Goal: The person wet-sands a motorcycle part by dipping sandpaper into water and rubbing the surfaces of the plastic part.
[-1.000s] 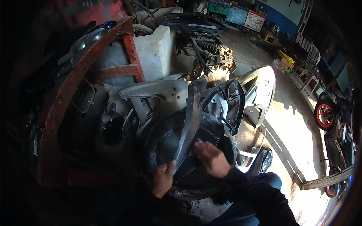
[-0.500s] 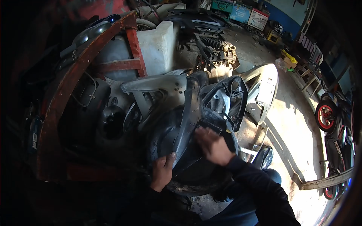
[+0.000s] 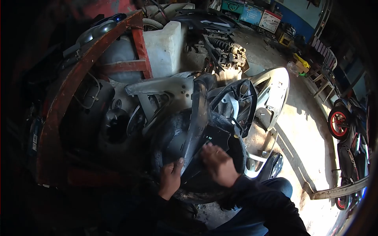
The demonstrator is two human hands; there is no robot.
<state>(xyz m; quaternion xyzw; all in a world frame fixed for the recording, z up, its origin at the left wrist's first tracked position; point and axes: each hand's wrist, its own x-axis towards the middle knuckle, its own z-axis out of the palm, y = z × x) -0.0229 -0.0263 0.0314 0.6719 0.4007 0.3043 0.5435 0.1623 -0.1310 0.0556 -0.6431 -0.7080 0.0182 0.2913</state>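
A long dark plastic panel (image 3: 199, 114) stands tilted over a round black basin (image 3: 167, 147). My left hand (image 3: 170, 179) grips the lower end of the panel, thumb on its face and the other fingers hidden behind. My right hand (image 3: 219, 164) lies against the dark inner side of the panel, its fingers somewhat blurred; whether they hold anything small is hidden. Just behind the basin are a black frame-like part (image 3: 246, 102) and a silver-white fairing (image 3: 271, 96). A grey fairing piece (image 3: 177, 92) lies to the left of the panel.
At the left a red-brown wooden frame (image 3: 71, 102) rises near a pale block (image 3: 163, 49). A shock absorber assembly (image 3: 232, 53) lies beyond the parts. Motorbikes with a red-rimmed wheel (image 3: 339, 122) are at the right, near a wooden beam (image 3: 340, 190). Chairs (image 3: 325, 59) stand farther back.
My right hand has shifted slightly down along the panel since half a second ago, after a small upward move before that. My left hand keeps its grip.
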